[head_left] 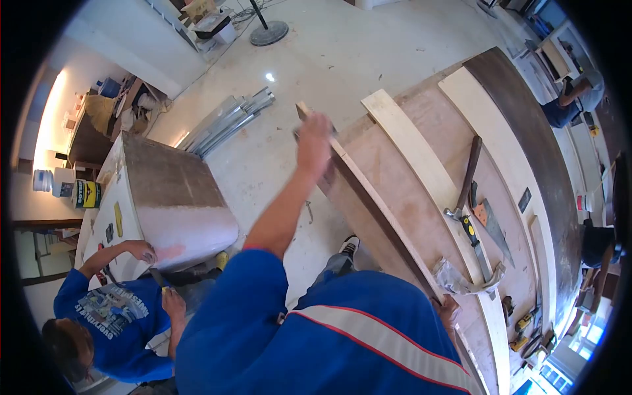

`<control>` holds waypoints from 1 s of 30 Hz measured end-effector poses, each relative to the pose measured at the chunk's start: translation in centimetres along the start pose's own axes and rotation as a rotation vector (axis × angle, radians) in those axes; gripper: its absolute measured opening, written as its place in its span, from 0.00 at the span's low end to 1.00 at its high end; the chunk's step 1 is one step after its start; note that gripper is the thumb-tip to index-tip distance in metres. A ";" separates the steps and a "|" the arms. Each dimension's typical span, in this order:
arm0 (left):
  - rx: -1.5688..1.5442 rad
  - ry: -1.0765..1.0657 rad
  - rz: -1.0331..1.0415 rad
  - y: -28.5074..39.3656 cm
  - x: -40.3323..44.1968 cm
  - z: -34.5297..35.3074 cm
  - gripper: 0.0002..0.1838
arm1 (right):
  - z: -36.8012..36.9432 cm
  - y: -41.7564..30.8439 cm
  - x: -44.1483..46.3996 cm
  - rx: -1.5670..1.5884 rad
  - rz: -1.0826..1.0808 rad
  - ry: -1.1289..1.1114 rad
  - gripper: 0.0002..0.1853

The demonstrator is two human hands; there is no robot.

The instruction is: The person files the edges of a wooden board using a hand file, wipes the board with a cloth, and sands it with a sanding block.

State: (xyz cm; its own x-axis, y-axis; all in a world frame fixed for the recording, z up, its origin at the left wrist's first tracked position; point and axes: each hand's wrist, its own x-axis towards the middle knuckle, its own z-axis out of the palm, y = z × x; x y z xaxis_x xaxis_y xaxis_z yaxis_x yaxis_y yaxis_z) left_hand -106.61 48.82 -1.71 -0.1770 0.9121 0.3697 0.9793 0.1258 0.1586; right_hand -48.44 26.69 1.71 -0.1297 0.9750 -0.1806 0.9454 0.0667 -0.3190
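Blurred by motion, my left hand [315, 145] is curled at the far end of a long narrow wooden board [385, 214]; a dark piece shows beside it, too unclear to name. Near my body, my right hand [447, 312] grips the board's lower part, partly hidden by my blue shirt. The board stands on edge along the side of a big wooden panel [413, 155]. Pale strips lie across this panel. On them are a hammer [471, 171], a handsaw [490, 227], a yellow-and-black handled tool [475, 242] and a crumpled plastic bag [461, 280].
At the lower left a co-worker in blue [118, 322] works beside a white and brown cabinet [174, 197]. Metal channels [227, 125] lie on the floor. A round stand base [268, 33] is at the top. Power tools [523, 329] sit lower right; another person [579, 99] is upper right.
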 end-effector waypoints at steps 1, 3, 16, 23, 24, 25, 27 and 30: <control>-0.103 0.083 0.086 1.8 -3.1 1.4 0.26 | 0.0 -0.2 -0.3 -0.004 0.018 -0.018 0.18; -0.164 0.052 0.236 4.5 -6.2 -0.2 0.27 | 0.3 -0.2 -0.8 0.004 0.036 -0.005 0.18; -0.149 0.009 0.286 6.1 -7.2 -0.8 0.22 | 2.3 2.6 -1.0 0.068 -0.019 0.008 0.20; 0.027 -0.033 0.103 -8.9 4.5 -0.7 0.28 | 1.3 1.9 -0.5 -0.038 -0.042 -0.006 0.20; 0.052 0.000 0.071 -8.3 3.5 -0.1 0.28 | 1.1 1.8 -0.7 -0.044 -0.036 -0.007 0.20; 0.079 0.035 0.044 -6.6 2.2 0.3 0.28 | 1.1 1.6 -0.8 -0.045 -0.029 -0.007 0.20; 0.023 0.086 0.087 -1.5 -0.9 1.1 0.27 | 1.6 1.8 -0.3 -0.030 -0.014 0.009 0.21; -0.097 0.039 0.269 2.0 -5.6 -0.3 0.25 | 2.3 2.8 -1.2 -0.012 -0.006 -0.001 0.21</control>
State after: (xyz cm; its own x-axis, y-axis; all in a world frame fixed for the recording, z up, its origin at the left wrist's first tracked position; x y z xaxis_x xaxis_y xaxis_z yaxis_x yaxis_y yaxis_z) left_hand -103.66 43.84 -3.21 0.0826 0.8919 0.4446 0.9780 -0.1583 0.1358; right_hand -46.37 25.25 -1.13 -0.1353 0.9744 -0.1794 0.9481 0.0747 -0.3090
